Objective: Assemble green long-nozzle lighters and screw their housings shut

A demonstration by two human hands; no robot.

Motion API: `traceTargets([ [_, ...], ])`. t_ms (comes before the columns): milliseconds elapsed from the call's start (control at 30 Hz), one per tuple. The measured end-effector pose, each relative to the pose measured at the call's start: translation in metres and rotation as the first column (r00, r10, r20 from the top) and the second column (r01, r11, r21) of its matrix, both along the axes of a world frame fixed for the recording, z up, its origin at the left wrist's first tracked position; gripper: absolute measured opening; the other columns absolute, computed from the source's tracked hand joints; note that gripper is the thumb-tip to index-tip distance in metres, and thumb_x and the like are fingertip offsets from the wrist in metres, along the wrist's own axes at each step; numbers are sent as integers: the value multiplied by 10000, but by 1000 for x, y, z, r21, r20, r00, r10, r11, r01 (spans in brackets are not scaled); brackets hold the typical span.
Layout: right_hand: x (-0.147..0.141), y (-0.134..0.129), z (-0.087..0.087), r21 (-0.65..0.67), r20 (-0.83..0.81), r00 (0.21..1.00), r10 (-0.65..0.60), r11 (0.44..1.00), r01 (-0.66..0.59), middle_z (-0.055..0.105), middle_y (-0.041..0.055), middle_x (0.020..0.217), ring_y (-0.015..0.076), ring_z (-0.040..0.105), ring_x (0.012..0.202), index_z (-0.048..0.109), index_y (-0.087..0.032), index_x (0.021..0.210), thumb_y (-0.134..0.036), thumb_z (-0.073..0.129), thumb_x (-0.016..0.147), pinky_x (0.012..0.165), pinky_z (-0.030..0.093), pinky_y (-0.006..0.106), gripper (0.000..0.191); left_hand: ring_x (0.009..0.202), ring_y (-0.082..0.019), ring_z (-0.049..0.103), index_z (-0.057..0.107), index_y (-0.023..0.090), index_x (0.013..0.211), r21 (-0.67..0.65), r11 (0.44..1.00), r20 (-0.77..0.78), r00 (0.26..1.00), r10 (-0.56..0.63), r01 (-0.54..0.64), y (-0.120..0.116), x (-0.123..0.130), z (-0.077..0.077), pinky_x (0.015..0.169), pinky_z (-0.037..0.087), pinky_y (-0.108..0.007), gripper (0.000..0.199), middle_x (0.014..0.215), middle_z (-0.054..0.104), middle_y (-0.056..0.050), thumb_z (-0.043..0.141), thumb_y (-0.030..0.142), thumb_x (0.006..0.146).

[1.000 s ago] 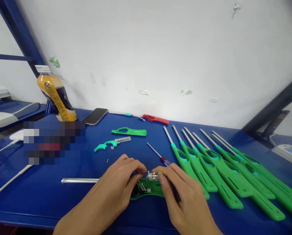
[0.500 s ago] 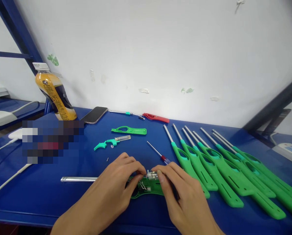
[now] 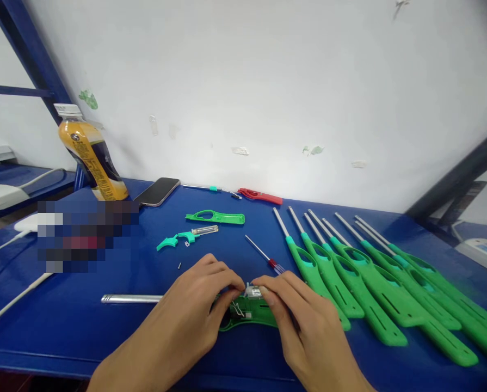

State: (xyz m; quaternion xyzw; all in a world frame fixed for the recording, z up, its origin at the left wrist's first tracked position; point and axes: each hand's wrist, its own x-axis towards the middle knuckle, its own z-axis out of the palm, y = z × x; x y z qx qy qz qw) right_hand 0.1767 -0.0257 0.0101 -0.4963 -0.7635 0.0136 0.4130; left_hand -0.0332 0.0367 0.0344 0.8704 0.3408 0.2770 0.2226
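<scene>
An opened green lighter half shell [image 3: 263, 316] lies on the blue table below my hands, its silver metal tube [image 3: 131, 299] pointing left. Thin white wires [image 3: 237, 309] and a small black part show inside the shell. My right hand [image 3: 304, 316] is closed, with thumb and fingers gripping a small clear fuel tank [image 3: 253, 292] just above the shell. At the tank's left end, my left hand [image 3: 204, 305] pinches thumb and forefinger together by a whitish valve piece. Whatever sits between those left fingertips is hidden.
Several assembled green lighters [image 3: 349, 272] lie to the right, beside a screwdriver [image 3: 267, 257]. Behind my hands are another green half shell [image 3: 214, 218], a turquoise trigger [image 3: 168, 243] and a red shell [image 3: 262, 197]. A phone [image 3: 158, 192] and bottle [image 3: 92, 155] stand at the left back.
The clear fuel tank has turned a little in my right fingers, and a flatter face of it shows now. Both hands stay in nearly the same place.
</scene>
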Motion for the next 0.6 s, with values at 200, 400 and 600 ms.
traceTargets([
  [200,1,1,-1,-10,-11,1000,18,1000,-18,768,-14,955,147,781,729,727,-272,1204,-238,482,1185,734,596,256,248,858,-185,659,736,221,959,13,1000,5,1000,-3,3,-1,0,-1,811,471,-331,298,927,775,21,536,27,1063],
  [400,7,-1,-5,-58,18,998,67,996,-66,800,-23,1093,140,811,830,679,-330,1347,-205,522,1169,816,611,249,268,859,-189,643,735,218,951,45,999,12,1000,-7,6,2,-2,-1,796,479,-319,308,912,770,23,536,8,1058],
  [600,6,0,-7,-14,37,998,45,999,-45,819,-11,1113,156,823,839,693,-313,1341,-203,538,1161,831,634,256,261,923,-202,636,732,267,987,-47,996,29,997,75,-74,7,-10,-6,808,473,-316,217,931,762,56,658,69,1038],
])
